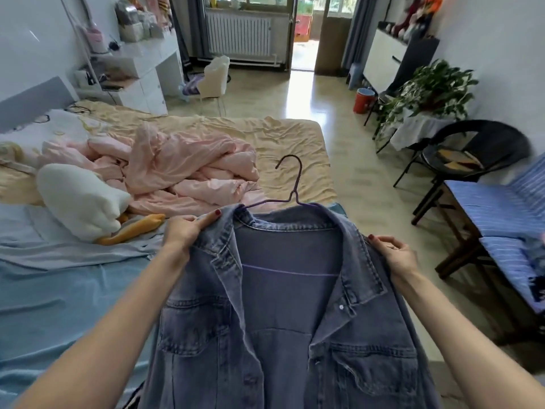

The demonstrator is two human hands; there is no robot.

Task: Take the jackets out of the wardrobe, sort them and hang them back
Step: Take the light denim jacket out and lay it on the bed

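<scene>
A blue denim jacket (pixel 295 314) hangs open-fronted in front of the person, held up over the near edge of the bed (pixel 289 140), its collar spread wide and its shoulders draped on a thin purple wire hanger (pixel 290 184) whose hook stands up clear above the collar. The hanger's lower bar shows as a pale line across the inside back of the jacket, so the garment seems already seated on it. The left hand (pixel 185 228) pinches the left shoulder seam just beside the collar, thumb on top and fingers curled under the cloth; the right hand (pixel 396 255) grips the opposite shoulder edge the same way, fingers folded round the denim. Holding both shoulders at once keeps the jacket level and lets the person tug the fabric square on the wire, which I judge to be the step in hand before it goes back to the wardrobe. Whether either hand also catches the hanger's arm beneath the cloth is hidden.

Beyond the jacket, a crumpled pink quilt (pixel 188 172) and a white plush toy (pixel 79 199) lie on the bed, with light blue fabric (pixel 59 290) spread nearer the person. To the right stand a bench with a blue striped cushion (pixel 501 214), a black round chair (pixel 477 154) and a potted plant (pixel 433 90). The wardrobe itself is out of view, so the person would likely have to turn, keeping the hem off the bed and bench.
</scene>
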